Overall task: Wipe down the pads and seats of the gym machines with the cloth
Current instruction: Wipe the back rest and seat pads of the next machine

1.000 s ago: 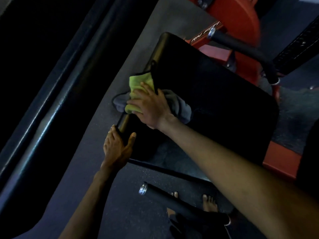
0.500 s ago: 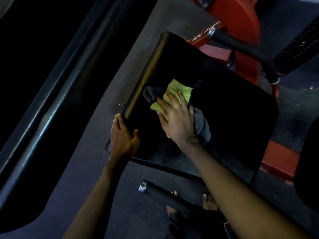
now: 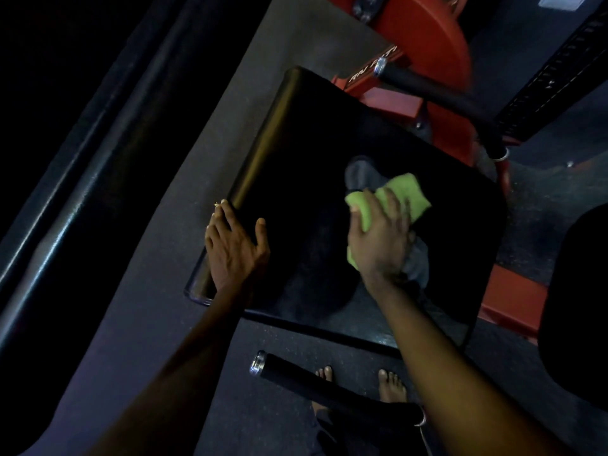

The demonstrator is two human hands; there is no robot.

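The cloth (image 3: 404, 194), green with a grey part bunched at its 10 o'clock end, lies flat on the black seat pad (image 3: 296, 179), right of the pad's middle, toward its 3 o'clock side. The right hand (image 3: 378, 240) rests on top of it, fingers spread and fairly straight, pressing the cloth down rather than bunching it; the grip is wide and flat, with the thumb at the cloth's 9 o'clock edge. The left hand (image 3: 234, 248) rests on the pad's 8 o'clock edge, fingers lying along the rim and thumb on the top face, a loose, open grip that looks like bracing. The step in hand is, by my reading, wiping the top of this seat, with the stroke now on the right half. The next move calls for steady downward pressure while the cloth is swept toward the 3 and 5 o'clock corners and over the rim, keeping the loose grey end from dragging off the pad. A red machine frame (image 3: 431, 37) rises at 12 o'clock beside a black padded handle (image 3: 437, 90); another handle (image 3: 329, 386) crosses at 6 o'clock, above bare feet (image 3: 391, 386) on the dark speckled floor (image 3: 148, 324).
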